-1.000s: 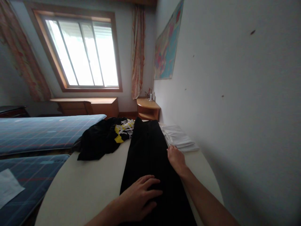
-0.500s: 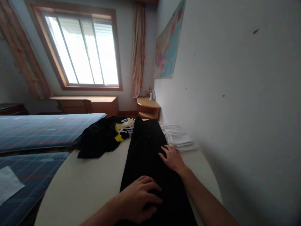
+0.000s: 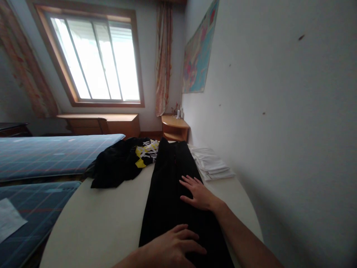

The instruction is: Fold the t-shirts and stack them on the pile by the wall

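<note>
Black trousers (image 3: 164, 186) lie lengthwise on a pale round table (image 3: 106, 216), waistband at the far end and legs running toward me. My right hand (image 3: 199, 193) rests flat on the right side of the cloth, its fingers spread. Lower down and nearer to me, my left hand (image 3: 175, 245) is over the trouser legs with fingers apart and slightly bent, holding nothing. The bottom of the picture cuts off part of the left hand and the near end of the trousers.
A rumpled black garment with yellow and white print (image 3: 119, 162) lies left of the trousers. On the right sits folded white cloth (image 3: 212, 163). Blue checked mattresses (image 3: 55, 154) stand to the left, a small wooden shelf (image 3: 175, 123) behind, and a wall (image 3: 292, 149) rises on the right.
My right hand has moved left from the trousers' right edge further onto the cloth. My left hand has shifted right and closer to me. The trousers look nearly unchanged.
</note>
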Demonstrator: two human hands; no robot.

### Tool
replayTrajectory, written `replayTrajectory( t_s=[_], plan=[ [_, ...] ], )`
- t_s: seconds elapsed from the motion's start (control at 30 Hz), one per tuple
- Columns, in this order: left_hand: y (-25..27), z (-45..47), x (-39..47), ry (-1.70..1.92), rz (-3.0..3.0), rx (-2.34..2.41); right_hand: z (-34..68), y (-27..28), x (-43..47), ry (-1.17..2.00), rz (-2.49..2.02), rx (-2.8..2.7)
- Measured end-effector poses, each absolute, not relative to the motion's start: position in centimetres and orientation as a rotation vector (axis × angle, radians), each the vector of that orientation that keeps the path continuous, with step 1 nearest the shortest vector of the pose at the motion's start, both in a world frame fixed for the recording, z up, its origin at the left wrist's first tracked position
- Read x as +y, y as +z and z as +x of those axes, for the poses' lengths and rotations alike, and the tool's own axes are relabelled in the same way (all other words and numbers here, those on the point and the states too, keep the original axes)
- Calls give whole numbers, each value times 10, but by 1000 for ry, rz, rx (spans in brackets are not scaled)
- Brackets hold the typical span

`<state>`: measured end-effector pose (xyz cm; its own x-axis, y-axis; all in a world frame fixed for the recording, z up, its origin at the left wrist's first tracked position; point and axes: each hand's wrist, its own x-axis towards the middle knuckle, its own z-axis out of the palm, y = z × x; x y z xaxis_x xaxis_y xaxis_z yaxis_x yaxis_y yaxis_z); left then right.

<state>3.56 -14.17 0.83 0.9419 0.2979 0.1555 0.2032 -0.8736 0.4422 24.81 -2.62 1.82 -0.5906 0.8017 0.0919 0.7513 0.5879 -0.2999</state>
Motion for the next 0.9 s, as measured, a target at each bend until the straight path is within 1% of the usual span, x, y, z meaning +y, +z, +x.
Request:
replayTrajectory(
  t_s=[0.07, 0.33, 0.5, 0.63, 0.7, 0.8, 0.9],
  plan=[
    [3, 37, -141, 300, 2674, 313, 246, 19, -27, 399, -1281, -2597],
    [4, 38, -144, 351, 2719, 218, 247, 30, -52, 429, -1333, -2604],
    [0, 42, -147, 440, 2810, 205, 258, 46, -105, 628, -1292, -2627],
    [8, 43, -151, 523, 2703, 272, 273, 63, -151, 851, -1186, -2612],
    [13, 44, -154, 544, 2636, 363, 280, 62, -169, 905, -1073, -2621],
    [19, 46, -157, 576, 2602, 491, 289, 42, -185, 830, -1005, -2640],
    [25, 48, -160, 576, 2629, 457, 296, 15, -194, 549, -1040, -2682]
  ],
)
